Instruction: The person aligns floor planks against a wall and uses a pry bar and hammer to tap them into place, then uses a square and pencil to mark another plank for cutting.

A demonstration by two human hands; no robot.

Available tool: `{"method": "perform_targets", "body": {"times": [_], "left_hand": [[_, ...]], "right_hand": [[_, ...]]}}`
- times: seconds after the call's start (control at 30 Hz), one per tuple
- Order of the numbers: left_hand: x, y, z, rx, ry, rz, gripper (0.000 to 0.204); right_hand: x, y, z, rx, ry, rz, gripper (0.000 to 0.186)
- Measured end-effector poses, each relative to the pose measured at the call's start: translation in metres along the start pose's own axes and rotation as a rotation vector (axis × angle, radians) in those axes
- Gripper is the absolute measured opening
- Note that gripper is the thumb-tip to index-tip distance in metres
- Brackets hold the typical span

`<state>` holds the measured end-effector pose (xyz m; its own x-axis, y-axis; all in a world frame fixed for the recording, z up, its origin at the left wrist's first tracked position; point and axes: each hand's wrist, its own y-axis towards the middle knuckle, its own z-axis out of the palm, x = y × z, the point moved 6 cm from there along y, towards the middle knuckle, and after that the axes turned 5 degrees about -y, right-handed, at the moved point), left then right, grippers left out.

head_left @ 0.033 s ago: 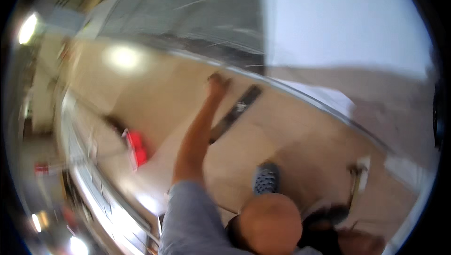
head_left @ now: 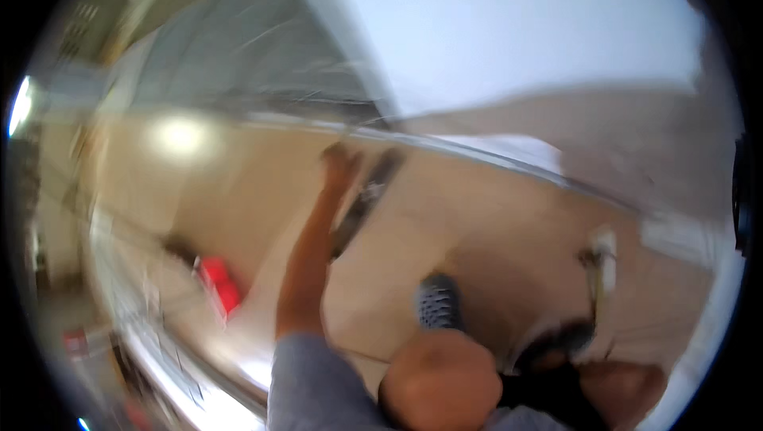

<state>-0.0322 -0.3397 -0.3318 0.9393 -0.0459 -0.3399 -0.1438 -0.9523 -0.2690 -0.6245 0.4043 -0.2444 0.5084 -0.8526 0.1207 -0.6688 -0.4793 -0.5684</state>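
Evidently, in the head view, the left hand (head_left: pixel 342 167) reaches out over the tan surface (head_left: pixel 477 220), forearm stretched long. Its fingers look loosely spread, but blur hides how far apart they are; whether they hold anything, or touch the surface, cannot be told. The right hand does not show, so its state cannot be told either. A dark flat bar (head_left: pixel 367 195) lies slantwise just to the right of the left hand, running from near the fingers back beside the forearm.

For a reach this long, steadiness probably matters most: weight kept over the feet, wrist low, and any grip on the bar taken near its middle so that neither end swings.

Beyond the fingertips a pale strip (head_left: pixel 477 154) crosses, with a dark grey panel (head_left: pixel 238 65) and a white sheet (head_left: pixel 509 34) farther off; the strip would likely limit movement forward. Left of the forearm and nearer the body sits a red object (head_left: pixel 217 282). Right of and behind the hand, a grey shoe (head_left: pixel 439 302) and a bent knee (head_left: pixel 441 383) crowd the space. Well to the right lies a slim tool (head_left: pixel 594 284), too blurred to identify.
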Motion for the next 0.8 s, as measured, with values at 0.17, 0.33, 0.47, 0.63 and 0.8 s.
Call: {"method": "perform_targets", "body": {"times": [0.17, 0.33, 0.47, 0.63, 0.8], "left_hand": [[0.003, -0.105, 0.032, -0.083, -0.050, 0.215, 0.070], [-0.002, -0.081, 0.040, -0.047, 0.244, 0.266, 0.065], [-0.031, -0.099, 0.020, 0.077, 0.335, 0.328, 0.062], [-0.063, -0.124, 0.051, 0.228, 0.425, 0.409, 0.061], [-0.111, -0.129, 0.030, 0.516, 0.883, 0.372, 0.066]], "right_hand": [[-0.022, -0.035, -0.022, -0.126, -0.069, 0.202, 0.033], [-0.093, -0.058, 0.024, -0.241, 0.103, 0.475, 0.036], [-0.108, -0.057, 0.071, -0.270, 0.384, 0.606, 0.038], [-0.075, -0.034, 0.066, -0.387, 0.182, 0.445, 0.039], [-0.062, 0.019, 0.065, -0.487, 0.218, 0.300, 0.031]]}}
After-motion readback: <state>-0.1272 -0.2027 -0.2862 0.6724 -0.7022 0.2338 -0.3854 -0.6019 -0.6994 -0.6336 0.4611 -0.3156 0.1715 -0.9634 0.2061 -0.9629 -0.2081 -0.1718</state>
